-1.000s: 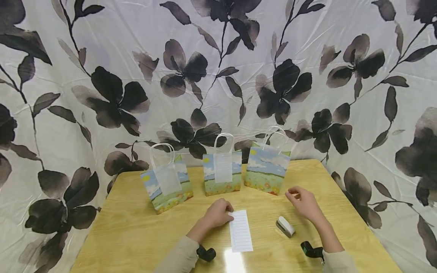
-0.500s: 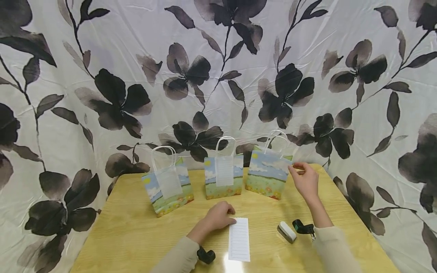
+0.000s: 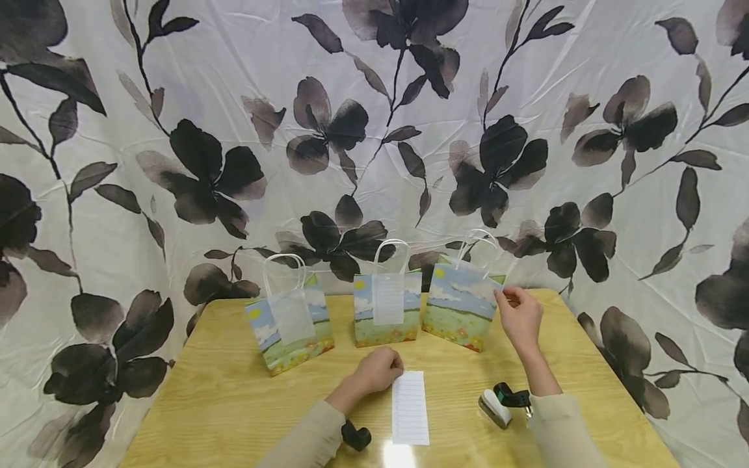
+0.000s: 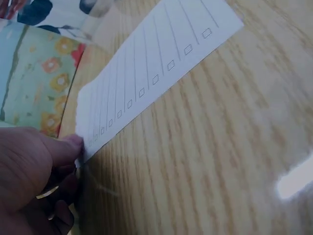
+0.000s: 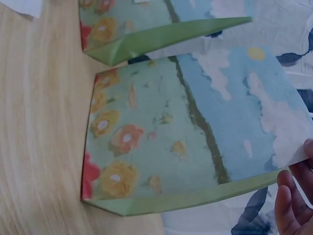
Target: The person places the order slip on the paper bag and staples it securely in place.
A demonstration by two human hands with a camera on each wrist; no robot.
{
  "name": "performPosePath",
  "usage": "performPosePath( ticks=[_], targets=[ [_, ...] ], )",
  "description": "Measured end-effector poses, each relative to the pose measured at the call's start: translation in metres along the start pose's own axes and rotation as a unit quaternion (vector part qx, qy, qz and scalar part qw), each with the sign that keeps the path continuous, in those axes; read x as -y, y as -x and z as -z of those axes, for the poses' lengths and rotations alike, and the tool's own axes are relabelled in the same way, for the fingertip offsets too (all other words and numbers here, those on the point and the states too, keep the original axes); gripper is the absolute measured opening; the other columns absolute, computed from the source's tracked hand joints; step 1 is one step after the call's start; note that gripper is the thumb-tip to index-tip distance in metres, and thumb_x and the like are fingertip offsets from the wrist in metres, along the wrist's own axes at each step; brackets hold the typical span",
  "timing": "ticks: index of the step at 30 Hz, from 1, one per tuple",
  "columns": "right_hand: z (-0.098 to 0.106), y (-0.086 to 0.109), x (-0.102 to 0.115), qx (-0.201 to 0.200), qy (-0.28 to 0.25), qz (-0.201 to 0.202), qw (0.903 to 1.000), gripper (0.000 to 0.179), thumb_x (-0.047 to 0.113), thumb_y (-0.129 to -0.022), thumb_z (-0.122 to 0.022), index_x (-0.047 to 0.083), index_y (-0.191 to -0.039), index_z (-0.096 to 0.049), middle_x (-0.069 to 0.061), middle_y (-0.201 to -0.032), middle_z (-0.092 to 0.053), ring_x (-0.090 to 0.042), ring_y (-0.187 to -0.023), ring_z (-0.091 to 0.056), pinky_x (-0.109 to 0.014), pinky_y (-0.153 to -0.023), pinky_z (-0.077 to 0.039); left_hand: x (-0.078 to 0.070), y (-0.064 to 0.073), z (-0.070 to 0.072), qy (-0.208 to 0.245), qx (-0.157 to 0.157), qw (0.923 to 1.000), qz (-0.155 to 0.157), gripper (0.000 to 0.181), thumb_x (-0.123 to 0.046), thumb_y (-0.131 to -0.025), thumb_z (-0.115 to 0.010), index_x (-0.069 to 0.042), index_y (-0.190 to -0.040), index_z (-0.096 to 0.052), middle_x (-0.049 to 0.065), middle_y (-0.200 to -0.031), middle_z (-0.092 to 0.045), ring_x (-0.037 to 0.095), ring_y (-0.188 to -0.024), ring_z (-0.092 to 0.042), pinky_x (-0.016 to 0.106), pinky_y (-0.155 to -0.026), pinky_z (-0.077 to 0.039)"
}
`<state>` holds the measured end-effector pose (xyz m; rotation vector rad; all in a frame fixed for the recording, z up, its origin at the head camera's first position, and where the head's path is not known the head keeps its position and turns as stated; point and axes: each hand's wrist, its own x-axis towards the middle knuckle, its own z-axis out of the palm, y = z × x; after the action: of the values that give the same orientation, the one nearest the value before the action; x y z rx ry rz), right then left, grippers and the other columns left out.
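Note:
My left hand point(image 3: 374, 369) pinches the top left corner of a white lined paper slip point(image 3: 410, 408) lying on the table. Thumb point(image 4: 66, 148) and checkbox column on the slip point(image 4: 156, 63) show in the left wrist view. My right hand point(image 3: 521, 317) holds the upper right side edge of the right paper gift bag point(image 3: 459, 302), which has a painted sky and flower meadow and white handles. In the right wrist view, the fingers point(image 5: 293, 200) are at the top edge of that bag point(image 5: 161, 132). No slip shows on this bag's front.
A middle gift bag point(image 3: 363, 331) and a left gift bag point(image 3: 320, 328) stand alongside, each with a slip point(image 3: 389, 299) on its front. A white and grey stapler point(image 3: 495, 409) lies under my right wrist camera point(image 3: 510, 395). A floral cloth point(image 3: 409, 130) hangs behind the table point(image 3: 222, 416).
My right hand has moved from beside the right bag's base up to its upper edge and taken hold of it. My left hand stays at the slip, which has shifted slightly toward me.

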<state>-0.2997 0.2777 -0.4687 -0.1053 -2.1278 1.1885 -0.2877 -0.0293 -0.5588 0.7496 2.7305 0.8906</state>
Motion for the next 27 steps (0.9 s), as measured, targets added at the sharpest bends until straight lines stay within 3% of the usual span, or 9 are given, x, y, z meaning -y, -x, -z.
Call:
performPosePath(
  ticks=[3,8,15,18,22,27],
  targets=[
    [0.003,0.004,0.000,0.013,-0.009,0.005,0.9999,0.018,0.015,-0.092,-0.070,-0.003,-0.094,-0.072,-0.016,-0.082,-0.069,-0.003,-0.068,-0.057,-0.013,-0.060,-0.043,-0.004,0.000,0.004,-0.005,0.006,1.0000,0.003,0.010,-0.012,-0.098,-0.060,-0.013,-0.090,-0.067,-0.008,-0.080,-0.057,0.007,-0.064,-0.050,0.027,-0.060,-0.044],
    [0.012,0.012,0.002,0.032,-0.019,-0.011,0.9993,0.015,0.013,-0.093,-0.069,-0.002,-0.094,-0.071,-0.014,-0.081,-0.068,-0.002,-0.067,-0.056,-0.014,-0.057,-0.044,-0.012,-0.007,0.019,0.005,-0.011,0.9996,-0.026,0.007,-0.010,-0.101,-0.052,-0.007,-0.099,-0.059,-0.004,-0.078,-0.054,0.009,-0.062,-0.048,0.026,-0.059,-0.042],
    [0.017,0.015,0.001,0.095,-0.044,-0.005,0.9945,0.014,0.009,-0.096,-0.061,-0.005,-0.098,-0.065,-0.018,-0.085,-0.064,-0.029,-0.078,-0.061,-0.017,-0.056,-0.049,-0.023,-0.019,0.046,0.076,-0.012,0.9956,-0.054,0.008,0.003,-0.097,-0.054,0.001,-0.103,-0.059,0.003,-0.078,-0.060,0.011,-0.064,-0.057,0.026,-0.059,-0.048],
    [0.019,0.013,0.001,0.113,-0.051,0.004,0.9923,0.013,0.006,-0.097,-0.060,-0.006,-0.097,-0.064,-0.020,-0.086,-0.063,-0.020,-0.076,-0.060,-0.017,-0.056,-0.049,-0.027,-0.024,0.050,0.077,-0.026,0.9944,-0.067,0.006,0.002,-0.094,-0.061,0.002,-0.100,-0.064,0.001,-0.076,-0.062,0.010,-0.065,-0.059,0.024,-0.060,-0.049],
    [0.028,0.014,0.009,0.141,-0.061,0.015,0.9880,0.013,0.004,-0.097,-0.058,-0.008,-0.097,-0.062,-0.020,-0.086,-0.062,-0.005,-0.073,-0.055,-0.019,-0.057,-0.051,-0.035,-0.028,0.053,0.088,-0.055,0.9909,-0.087,0.004,-0.008,-0.091,-0.069,-0.004,-0.090,-0.070,-0.003,-0.077,-0.065,0.006,-0.065,-0.059,0.023,-0.060,-0.050],
    [0.044,0.021,0.033,0.194,-0.067,0.009,0.9786,0.011,-0.001,-0.097,-0.055,-0.011,-0.094,-0.059,-0.021,-0.089,-0.058,-0.012,-0.079,-0.055,-0.025,-0.061,-0.052,-0.054,-0.028,0.062,0.093,-0.068,0.9858,-0.122,0.006,-0.012,-0.091,-0.071,-0.010,-0.091,-0.076,-0.004,-0.085,-0.068,0.008,-0.067,-0.062,0.023,-0.058,-0.050]
  ],
)
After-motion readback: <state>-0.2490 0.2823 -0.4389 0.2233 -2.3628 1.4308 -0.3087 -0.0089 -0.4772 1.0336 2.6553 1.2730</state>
